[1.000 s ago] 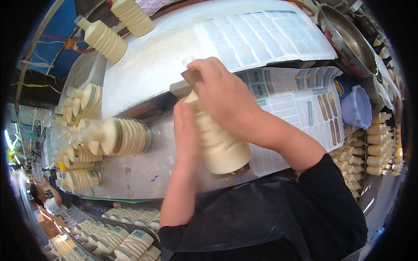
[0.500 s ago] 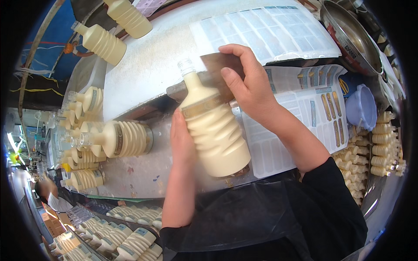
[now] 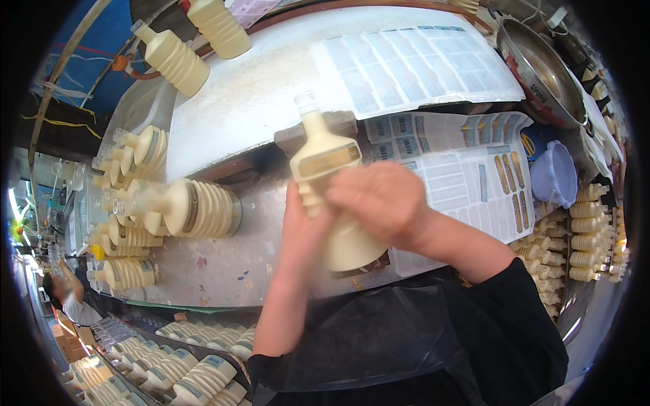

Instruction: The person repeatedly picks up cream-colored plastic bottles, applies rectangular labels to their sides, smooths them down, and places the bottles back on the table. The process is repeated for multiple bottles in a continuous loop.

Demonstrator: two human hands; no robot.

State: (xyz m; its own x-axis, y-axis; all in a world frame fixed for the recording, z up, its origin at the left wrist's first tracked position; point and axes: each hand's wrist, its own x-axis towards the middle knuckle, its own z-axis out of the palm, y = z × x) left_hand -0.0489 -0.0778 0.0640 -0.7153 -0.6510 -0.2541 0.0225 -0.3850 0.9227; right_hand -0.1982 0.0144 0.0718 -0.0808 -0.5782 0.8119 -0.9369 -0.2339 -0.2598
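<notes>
Because a grey-brown block (image 3: 344,124) seemingly propped its shoulder, the cream ribbed bottle (image 3: 318,143) lay gold label (image 3: 328,163) up — left hand (image 3: 305,215) gripping its flank, likely bracing; right hand (image 3: 382,199) blurred over it — fingers unreadable.

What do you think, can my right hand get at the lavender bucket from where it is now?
Probably yes: the right hand is at the cream bottle, and only a label sheet seems to lie between it and the lavender bucket; nothing upright appears to block the way.
</notes>
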